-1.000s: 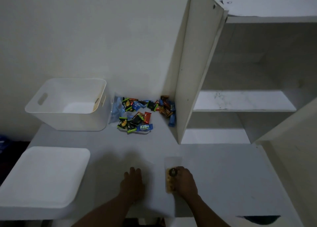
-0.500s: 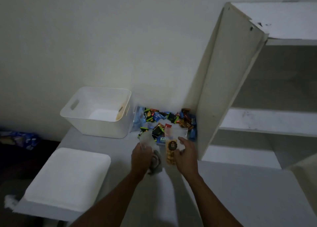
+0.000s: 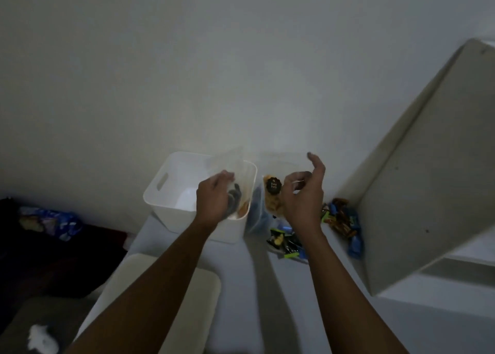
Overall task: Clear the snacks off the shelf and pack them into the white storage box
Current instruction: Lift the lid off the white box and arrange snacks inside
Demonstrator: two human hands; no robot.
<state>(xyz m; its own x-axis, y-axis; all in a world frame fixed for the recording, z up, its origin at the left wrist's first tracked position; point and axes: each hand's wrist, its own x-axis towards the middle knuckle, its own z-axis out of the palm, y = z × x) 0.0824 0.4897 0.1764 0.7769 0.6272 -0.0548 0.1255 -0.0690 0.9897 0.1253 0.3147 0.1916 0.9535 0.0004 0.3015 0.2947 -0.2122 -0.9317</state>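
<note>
Over the white storage box (image 3: 166,171): my left hand (image 3: 214,201) grips a clear packet (image 3: 231,166) with something dark inside, above the open top.
Right of the box: my right hand (image 3: 302,201) holds a clear bag of yellow snacks (image 3: 273,201), fingers curled round it, forefinger lifted free.
Done: little, I judge; the box floor looks mostly bare.
Left: both packets to drop in, then the wrapped candies (image 3: 340,217) heaped on the shelf (image 3: 257,278).
Lid (image 3: 171,286): off, lying nearer me.
</note>
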